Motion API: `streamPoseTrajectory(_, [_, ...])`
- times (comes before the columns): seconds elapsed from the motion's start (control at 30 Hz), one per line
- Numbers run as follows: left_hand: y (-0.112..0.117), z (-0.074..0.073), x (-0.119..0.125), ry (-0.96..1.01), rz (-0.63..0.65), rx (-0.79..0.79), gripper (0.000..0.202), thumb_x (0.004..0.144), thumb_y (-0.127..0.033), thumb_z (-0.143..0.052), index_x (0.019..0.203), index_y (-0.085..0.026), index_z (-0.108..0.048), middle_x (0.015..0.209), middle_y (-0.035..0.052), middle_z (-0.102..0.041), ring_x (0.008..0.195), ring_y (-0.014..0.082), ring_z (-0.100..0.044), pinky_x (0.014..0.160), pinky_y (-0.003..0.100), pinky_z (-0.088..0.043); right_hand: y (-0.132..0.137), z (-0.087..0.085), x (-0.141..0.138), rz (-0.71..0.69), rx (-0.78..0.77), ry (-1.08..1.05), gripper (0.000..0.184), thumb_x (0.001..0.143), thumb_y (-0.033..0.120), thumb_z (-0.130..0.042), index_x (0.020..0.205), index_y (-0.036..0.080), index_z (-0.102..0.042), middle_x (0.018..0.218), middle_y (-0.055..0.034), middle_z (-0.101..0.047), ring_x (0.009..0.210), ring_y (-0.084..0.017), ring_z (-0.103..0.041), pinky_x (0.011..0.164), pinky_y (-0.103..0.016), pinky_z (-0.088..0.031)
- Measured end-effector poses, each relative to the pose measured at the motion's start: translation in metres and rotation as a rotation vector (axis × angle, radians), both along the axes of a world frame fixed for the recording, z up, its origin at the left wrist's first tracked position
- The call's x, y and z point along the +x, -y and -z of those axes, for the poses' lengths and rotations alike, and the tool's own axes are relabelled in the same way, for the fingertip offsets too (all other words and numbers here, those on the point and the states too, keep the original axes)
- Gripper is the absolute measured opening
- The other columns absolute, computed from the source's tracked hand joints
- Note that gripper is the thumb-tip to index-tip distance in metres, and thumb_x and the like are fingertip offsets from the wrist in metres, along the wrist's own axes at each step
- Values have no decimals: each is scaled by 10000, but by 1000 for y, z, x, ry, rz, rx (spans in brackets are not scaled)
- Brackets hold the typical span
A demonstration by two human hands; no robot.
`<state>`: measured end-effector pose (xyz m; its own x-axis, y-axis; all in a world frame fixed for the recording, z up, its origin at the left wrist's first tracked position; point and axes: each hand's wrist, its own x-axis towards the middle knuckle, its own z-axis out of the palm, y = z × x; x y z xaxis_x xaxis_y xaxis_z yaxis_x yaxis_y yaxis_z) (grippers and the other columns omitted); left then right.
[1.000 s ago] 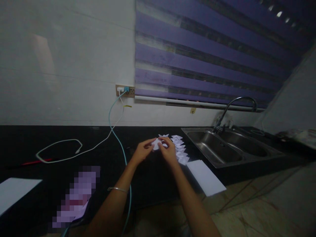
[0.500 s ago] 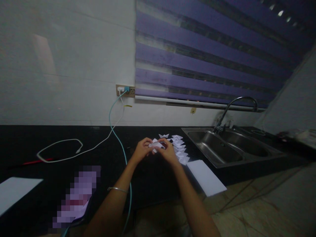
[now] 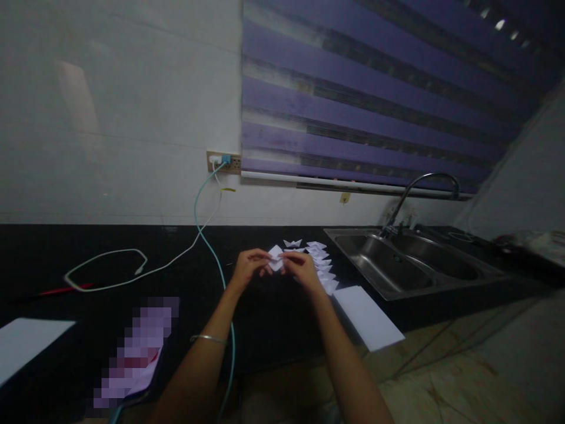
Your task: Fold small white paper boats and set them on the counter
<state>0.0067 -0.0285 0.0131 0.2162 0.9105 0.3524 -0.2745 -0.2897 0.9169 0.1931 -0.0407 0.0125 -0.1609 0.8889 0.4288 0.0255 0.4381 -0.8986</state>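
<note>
The folded white paper is up just below the centre of the frame, a small diamond held between two bare hands over the black counter. The left hand has its left side pinched between thumb and forefinger, the tips parted by no more than the paper, while the other fingers curl loosely underneath. The right hand grips the opposite side in much the same way – thumb and forefinger nearly together on the paper; how its remaining fingers sit I can't make out from here.

Just right of that hand, toward the right of centre, runs an overlapping row of pointed folded papers, with a separate pointed piece lying beyond the hands. Below the row, at lower right, a flat white sheet reaches the counter's edge, near the steel sink. A thin bracelet circles the left forearm, and a teal cable trails down beside it – lower middle of the frame.
</note>
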Motion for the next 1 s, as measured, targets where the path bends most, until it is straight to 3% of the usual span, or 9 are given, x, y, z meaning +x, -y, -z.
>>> streamPoseTrajectory(0.2, [-1, 2, -1, 9, -5, -11, 175, 651, -217, -718, 759, -97, -653, 530, 58, -670, 425, 151, -596, 403, 213, -396, -1, 3, 0, -52, 0, 16, 256, 754, 222, -635, 999, 181, -699, 749, -29, -688, 596, -146, -619, 585, -260, -483])
streamPoseTrajectory(0.47, [6, -4, 2, -107, 0, 34, 312, 693, -273, -731, 938, -86, -684, 582, 56, -684, 509, 162, -634, 429, 206, -391, -8, 6, 0, 82, -11, -63, 183, 724, 190, -626, 858, 171, -749, 612, -26, -674, 548, -152, -610, 553, -253, -469])
streamPoseTrajectory(0.8, [5, -1, 0, -150, -45, 125, 307, 730, -240, -696, 1000, -95, -674, 696, 54, -710, 573, 161, -655, 611, 270, -505, -10, 9, -1, 94, -50, -112, 237, 740, 331, -677, 896, 160, -729, 634, -35, -672, 544, -161, -612, 565, -285, -500])
streamPoseTrajectory(0.9, [3, 1, -1, -150, -67, 135, 279, 736, -251, -693, 971, -100, -682, 683, 55, -708, 581, 166, -658, 592, 259, -498, -6, 6, -1, 65, -55, -123, 266, 724, 350, -705, 912, 164, -727, 655, -38, -680, 568, -166, -623, 593, -294, -510])
streamPoseTrajectory(1.0, [3, 1, -2, -156, -96, 117, 264, 752, -279, -679, 947, -103, -700, 637, 54, -697, 529, 149, -621, 480, 217, -431, -2, 3, -1, 23, -37, -89, 268, 730, 338, -702, 939, 172, -729, 682, -38, -690, 588, -160, -626, 599, -278, -504])
